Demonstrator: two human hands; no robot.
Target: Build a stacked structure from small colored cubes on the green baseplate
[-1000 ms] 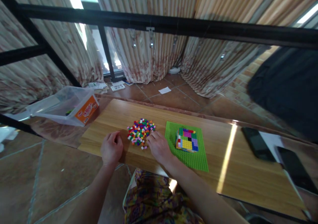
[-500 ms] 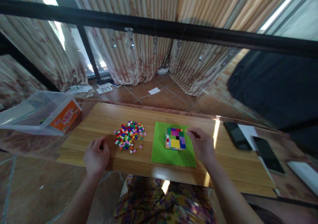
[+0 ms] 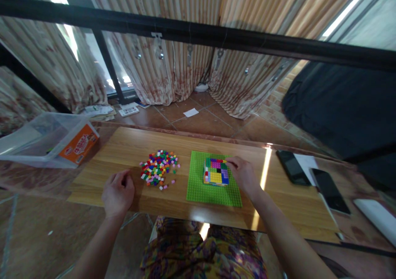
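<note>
A low, multicoloured block of toy building bricks (image 3: 215,176) stands on a green studded baseplate (image 3: 198,192). Its top shows yellow, blue, purple, magenta, green and black patches. My right hand (image 3: 243,174) reaches in from the right, thumb and forefinger pinched on a small yellow brick at the block's far right corner; the fingertips partly hide it. To the left lies a loose pile of small coloured bricks (image 3: 159,167). My left hand (image 3: 118,192) rests beside that pile on the wooden board, its fingers curled closed with nothing visible in them.
At the far left stands a clear plastic box (image 3: 46,143) with an orange label. Two dark phones (image 3: 292,167) and some white paper (image 3: 305,165) lie on the right. A black metal rail (image 3: 198,31) crosses in front of the curtains (image 3: 185,7).
My right hand has moved slightly left, bringing its pinched fingertips from just beside the block onto its far right corner. My left hand keeps its place by the pile.
</note>
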